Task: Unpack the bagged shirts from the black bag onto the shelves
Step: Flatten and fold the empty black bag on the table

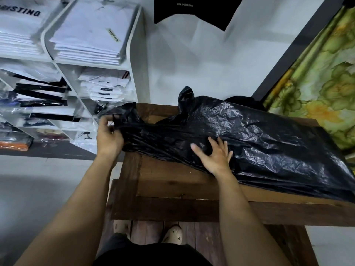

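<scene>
A large black plastic bag (259, 135) lies on its side across a dark wooden table (172, 181), its bunched mouth pointing left toward the shelves. My left hand (108, 136) grips the gathered plastic at the bag's mouth. My right hand (213, 154) rests flat on the bag's middle with fingers spread. What the bag holds is hidden. White shelves (132, 54) at the left carry stacks of bagged shirts (90, 33).
A grey wall stands behind the table. A black garment (192, 10) hangs at the top. A green and yellow patterned panel (317, 73) in a dark frame leans at the right. My feet in pale shoes (172, 233) stand at the table's near edge.
</scene>
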